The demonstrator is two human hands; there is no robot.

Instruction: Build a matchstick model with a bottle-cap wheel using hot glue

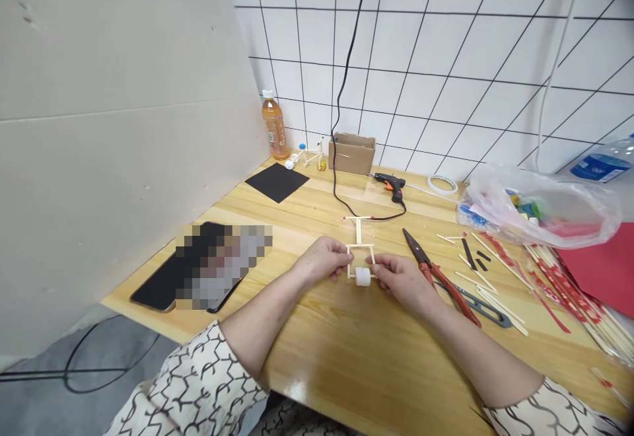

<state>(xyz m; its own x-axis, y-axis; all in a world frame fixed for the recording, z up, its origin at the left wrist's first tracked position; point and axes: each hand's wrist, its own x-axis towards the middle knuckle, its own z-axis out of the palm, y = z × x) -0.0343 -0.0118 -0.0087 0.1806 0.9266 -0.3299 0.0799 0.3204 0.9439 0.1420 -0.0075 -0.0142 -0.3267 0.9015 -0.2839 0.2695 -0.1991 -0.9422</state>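
Between my hands is a small stick frame (360, 246) of pale wooden sticks, with a crossbar at its far end and a white bottle cap wheel (363, 277) at the near end. My left hand (327, 259) pinches the frame's left side stick. On the other side, my right hand (399, 274) has its fingers closed on the right side stick near the wheel. Fingertips cover parts of both side sticks. Long-nosed pliers (436, 271) with red handles lie just right of my right hand, beside a grey utility knife (478, 307).
A hot glue gun (391, 185) lies at the back, near a cardboard box (352, 153). Loose sticks (500, 304) and a plastic bag (539, 208) of caps are on the right. Phones (181, 267), black paper (277, 182) and a drink bottle (275, 127) stand or lie left.
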